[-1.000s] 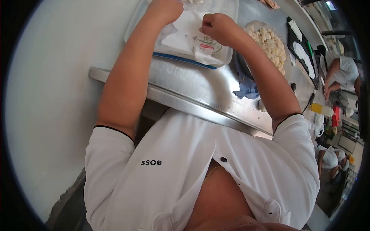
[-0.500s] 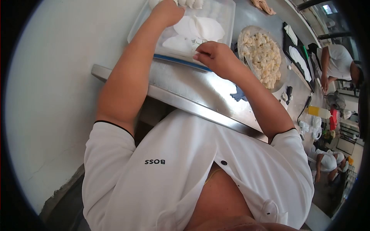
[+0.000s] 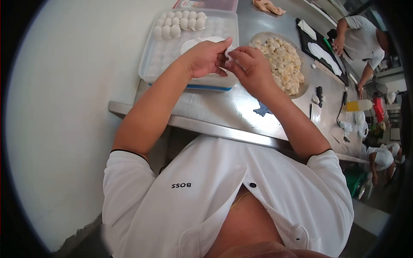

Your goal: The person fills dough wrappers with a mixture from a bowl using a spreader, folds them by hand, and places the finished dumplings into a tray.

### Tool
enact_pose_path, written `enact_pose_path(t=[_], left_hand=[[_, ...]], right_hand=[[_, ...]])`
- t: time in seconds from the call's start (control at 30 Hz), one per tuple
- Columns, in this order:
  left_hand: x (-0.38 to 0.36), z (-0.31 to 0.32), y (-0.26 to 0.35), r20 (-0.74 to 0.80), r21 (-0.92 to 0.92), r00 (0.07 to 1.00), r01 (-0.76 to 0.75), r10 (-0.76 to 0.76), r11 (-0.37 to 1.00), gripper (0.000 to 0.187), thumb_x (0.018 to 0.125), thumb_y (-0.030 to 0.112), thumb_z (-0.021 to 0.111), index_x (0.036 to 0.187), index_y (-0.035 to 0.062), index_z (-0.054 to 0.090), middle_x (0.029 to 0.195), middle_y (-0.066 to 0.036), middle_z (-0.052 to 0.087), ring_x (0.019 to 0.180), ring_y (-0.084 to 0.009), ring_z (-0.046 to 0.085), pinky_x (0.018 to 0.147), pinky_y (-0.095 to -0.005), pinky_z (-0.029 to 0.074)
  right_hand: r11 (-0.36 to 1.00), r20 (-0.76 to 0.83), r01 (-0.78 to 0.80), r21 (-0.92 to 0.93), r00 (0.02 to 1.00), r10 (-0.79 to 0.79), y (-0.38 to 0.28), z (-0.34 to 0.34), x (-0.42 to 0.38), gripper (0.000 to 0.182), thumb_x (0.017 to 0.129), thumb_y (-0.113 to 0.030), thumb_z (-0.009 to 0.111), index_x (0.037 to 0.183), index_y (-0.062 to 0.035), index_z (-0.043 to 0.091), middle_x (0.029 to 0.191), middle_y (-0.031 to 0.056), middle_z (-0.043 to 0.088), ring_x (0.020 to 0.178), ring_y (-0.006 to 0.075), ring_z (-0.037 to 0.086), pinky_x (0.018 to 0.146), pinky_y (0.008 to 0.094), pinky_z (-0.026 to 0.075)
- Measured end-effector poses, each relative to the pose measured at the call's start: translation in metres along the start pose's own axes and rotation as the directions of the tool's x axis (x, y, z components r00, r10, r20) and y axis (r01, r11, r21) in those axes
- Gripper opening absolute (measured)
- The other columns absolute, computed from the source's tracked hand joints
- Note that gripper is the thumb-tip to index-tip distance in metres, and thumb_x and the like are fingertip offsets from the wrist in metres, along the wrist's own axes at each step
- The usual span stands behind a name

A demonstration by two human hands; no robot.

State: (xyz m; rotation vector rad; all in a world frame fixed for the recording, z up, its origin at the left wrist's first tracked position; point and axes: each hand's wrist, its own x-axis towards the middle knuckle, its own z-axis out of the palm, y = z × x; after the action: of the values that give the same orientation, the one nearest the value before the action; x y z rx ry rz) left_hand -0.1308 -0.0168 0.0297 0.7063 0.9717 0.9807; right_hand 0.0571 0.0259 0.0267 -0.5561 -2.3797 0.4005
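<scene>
Over the near right part of a translucent plastic container, my two hands meet around a small piece of white dough. My left hand is cupped under and beside the piece, fingers partly curled. My right hand pinches it from the other side. White dough rounds lie below my hands, partly hidden by them. Rows of formed white dumplings stand at the container's far side. Right of my hands is a large round dish of chunky pale filling.
A blue cloth lies near the steel table's front edge. Farther right are a black board with white dough, a scraper and a yellow bottle. A co-worker stands beyond; others are behind. A peach cloth lies at the back.
My left hand has come back from the container's far side to meet my right hand, and the white piece is now between them. The view has shifted, showing more of the dumpling rows.
</scene>
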Motion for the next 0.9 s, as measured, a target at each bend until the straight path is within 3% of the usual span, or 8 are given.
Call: enact_pose_path(t=[0.27,0.3,0.37,0.4,0.43,0.47,0.5,0.9], left_hand=[[0.008,0.007,-0.014,0.033,0.025,0.993,-0.116,0.115,0.993,0.029,0.097,0.03,0.058,0.093,0.002,0.061,0.079,-0.003,0.056,0.071,-0.0147,0.056,0.065,-0.0344,0.054],[0.005,0.012,-0.012,0.036,0.085,0.989,-0.147,0.145,0.985,0.029,0.096,0.031,0.059,0.093,0.002,0.063,0.079,-0.002,0.057,0.072,-0.0137,0.056,0.065,-0.0336,0.054],[-0.005,0.025,-0.009,0.096,0.058,0.984,-0.155,0.149,0.986,0.031,0.096,0.032,0.059,0.095,0.0018,0.063,0.078,-0.002,0.057,0.071,-0.013,0.056,0.066,-0.0329,0.053],[-0.009,0.032,-0.009,0.15,0.029,0.977,-0.158,0.152,0.987,0.032,0.096,0.034,0.06,0.097,0.0016,0.064,0.077,-0.001,0.057,0.071,-0.0123,0.056,0.066,-0.0322,0.053],[-0.01,0.036,-0.011,0.168,0.023,0.974,-0.155,0.149,0.988,0.035,0.095,0.036,0.061,0.098,0.0006,0.064,0.078,-0.002,0.058,0.07,-0.012,0.056,0.066,-0.0316,0.053],[-0.01,0.036,-0.013,0.174,0.027,0.974,-0.15,0.143,0.988,0.035,0.095,0.036,0.061,0.098,0.0006,0.064,0.078,-0.002,0.058,0.07,-0.012,0.056,0.066,-0.0316,0.053],[-0.009,0.036,-0.015,0.22,0.044,0.969,-0.127,0.114,0.991,0.036,0.097,0.035,0.058,0.105,0.0002,0.063,0.086,-0.004,0.063,0.077,-0.0144,0.061,0.07,-0.0324,0.053],[-0.022,0.06,-0.033,0.167,0.192,0.985,-0.062,0.03,0.979,0.028,0.094,0.018,0.061,0.113,-0.0019,0.059,0.098,-0.009,0.065,0.082,-0.0158,0.063,0.074,-0.0308,0.051]], right_hand=[[0.997,-0.093,-0.081,0.002,0.992,0.081,-0.011,-0.014,-0.026,0.033,0.082,-0.023,0.071,0.11,-0.0062,0.065,0.109,0.0135,0.064,0.1,0.0324,0.059,0.086,0.0398,0.049],[0.954,-0.095,-0.268,0.139,0.955,0.282,-0.008,-0.016,-0.029,0.036,0.084,-0.026,0.07,0.112,-0.0044,0.064,0.11,0.013,0.064,0.1,0.0299,0.059,0.084,0.0378,0.05],[0.646,0.093,-0.59,0.484,0.769,0.632,-0.001,-0.021,-0.034,0.042,0.089,-0.032,0.067,0.115,0.0007,0.062,0.109,0.011,0.064,0.094,0.0211,0.061,0.077,0.0323,0.052],[0.645,0.089,-0.591,0.485,0.767,0.636,-0.006,-0.027,-0.036,0.042,0.089,-0.032,0.067,0.115,0.0007,0.062,0.109,0.011,0.064,0.094,0.0211,0.061,0.077,0.0323,0.052],[0.392,0.23,-0.655,0.646,0.657,0.718,-0.014,-0.034,-0.038,0.04,0.09,-0.032,0.067,0.114,0.0005,0.062,0.106,0.0096,0.064,0.093,0.0191,0.061,0.078,0.0318,0.051],[0.1,0.389,-0.664,0.741,0.546,0.742,-0.019,-0.039,-0.041,0.039,0.09,-0.031,0.066,0.113,0.0002,0.063,0.103,0.0082,0.064,0.091,0.0171,0.061,0.078,0.0313,0.051],[0.038,0.421,-0.614,0.789,0.585,0.693,-0.022,-0.04,-0.048,0.031,0.091,-0.026,0.066,0.11,-0.0016,0.062,0.101,0.0071,0.065,0.089,0.0161,0.062,0.079,0.0314,0.051],[-0.029,0.272,-0.371,0.928,0.622,0.734,-0.018,-0.038,-0.088,0.021,0.091,-0.017,0.064,0.107,-0.0039,0.058,0.102,0.008,0.063,0.091,0.0189,0.063,0.077,0.0351,0.052]])
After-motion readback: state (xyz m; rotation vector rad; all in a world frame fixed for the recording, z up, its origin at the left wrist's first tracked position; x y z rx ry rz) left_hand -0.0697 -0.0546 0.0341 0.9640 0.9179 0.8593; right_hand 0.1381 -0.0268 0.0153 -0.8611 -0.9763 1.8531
